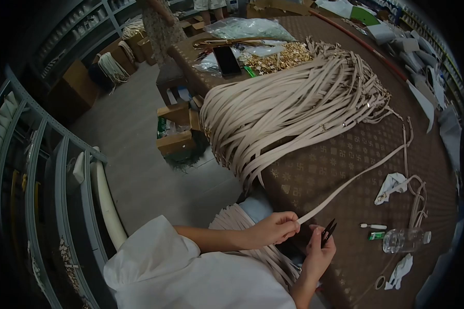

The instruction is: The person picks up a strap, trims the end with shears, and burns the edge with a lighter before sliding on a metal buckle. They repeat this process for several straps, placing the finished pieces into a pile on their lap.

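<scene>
My left hand point(282, 227) is closed, pinching the end of a long beige strap point(340, 188). From there the strap runs across the brown patterned cloth toward the far right. Close beside it, my right hand point(319, 253) grips a small black tool with two pointed tips point(329, 232); its tips are slightly apart and point up. A thick pile of beige straps point(288, 103) with small metal fittings covers the table's far side. More beige straps point(232, 219) lie across my lap, partly hidden by my forearm.
On the table point(314, 165) are a clear bottle point(402, 240), crumpled white scraps point(399, 271), a phone point(226, 61), gold-coloured fittings point(278, 59) and a plastic bag point(252, 29). An open cardboard box point(178, 141) stands left of the table. Shelves line the left; another person point(162, 26) stands behind.
</scene>
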